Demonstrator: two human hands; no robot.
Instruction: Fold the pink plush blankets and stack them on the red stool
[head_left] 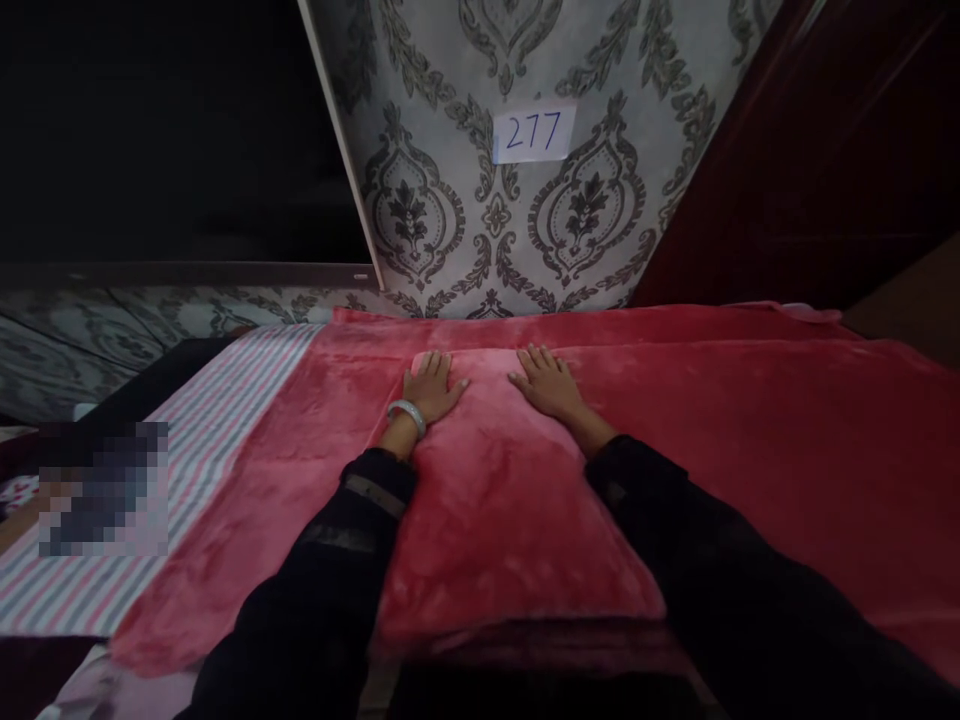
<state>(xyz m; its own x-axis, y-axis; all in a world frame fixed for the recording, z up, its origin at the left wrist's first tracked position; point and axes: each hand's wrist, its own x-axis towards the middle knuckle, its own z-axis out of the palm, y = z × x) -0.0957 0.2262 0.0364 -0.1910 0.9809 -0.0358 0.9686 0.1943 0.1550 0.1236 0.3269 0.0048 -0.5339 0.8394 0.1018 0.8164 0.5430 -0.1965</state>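
A red plush blanket (517,540) lies spread before me, with a folded section in the middle between my arms. My left hand (433,388) rests flat near the far left corner of that section, fingers stretched out, a pale bangle (407,415) at its wrist. Toward the far right of the same section, my right hand (549,383) presses down with its fingers spread. Both palms touch the plush and neither hand grips anything. More layers of the blanket reach out to the left, to the right and back to the wall.
Striped cloth (202,440) shows beyond the blanket's left side, with a blurred-out patch (103,490) over part of it. A large dark screen (165,140) stands at the back left. On the patterned wall (495,250) hangs a paper marked 277 (534,132). Dark red furniture (810,150) stands right.
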